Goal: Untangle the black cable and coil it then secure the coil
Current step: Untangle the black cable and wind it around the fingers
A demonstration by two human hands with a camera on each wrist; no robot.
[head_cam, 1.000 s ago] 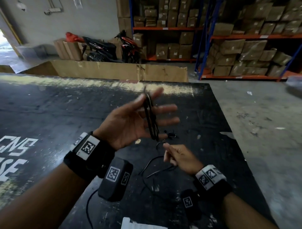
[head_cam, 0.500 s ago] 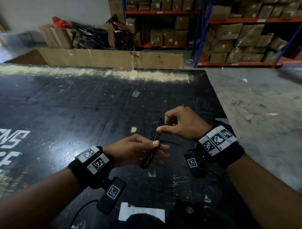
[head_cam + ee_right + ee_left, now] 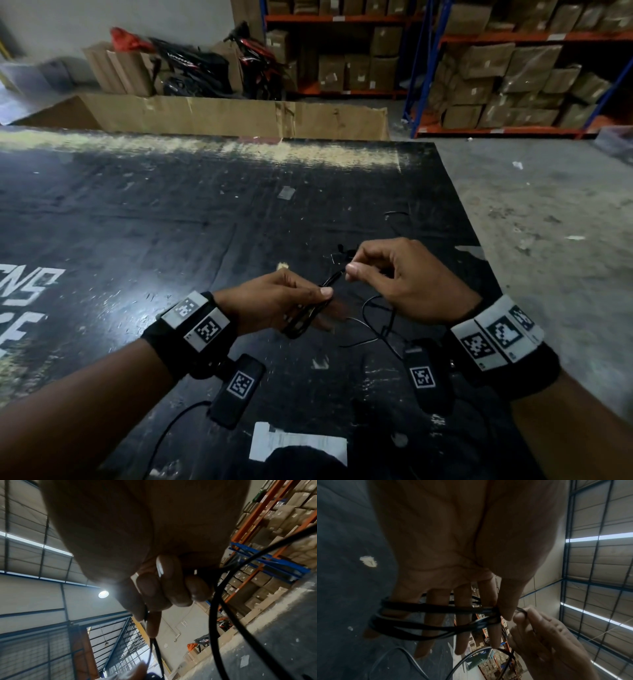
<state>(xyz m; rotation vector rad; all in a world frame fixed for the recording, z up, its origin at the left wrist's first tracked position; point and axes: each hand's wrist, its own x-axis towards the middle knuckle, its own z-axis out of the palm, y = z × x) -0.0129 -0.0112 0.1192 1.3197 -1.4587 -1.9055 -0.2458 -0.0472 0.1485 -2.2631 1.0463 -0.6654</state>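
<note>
With the coil [image 3: 301, 317] wound round the left hand [image 3: 274, 305] and pinned by its thumb above the tabletop [image 3: 171, 222], and the slack cable [image 3: 376, 318] pinched by the right hand [image 3: 407, 277], further turns are best laid taut and even.

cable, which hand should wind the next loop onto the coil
Right. The right hand pinches the loose cable beside the coil, which is wrapped round the left hand, so that hand is occupied.
</note>
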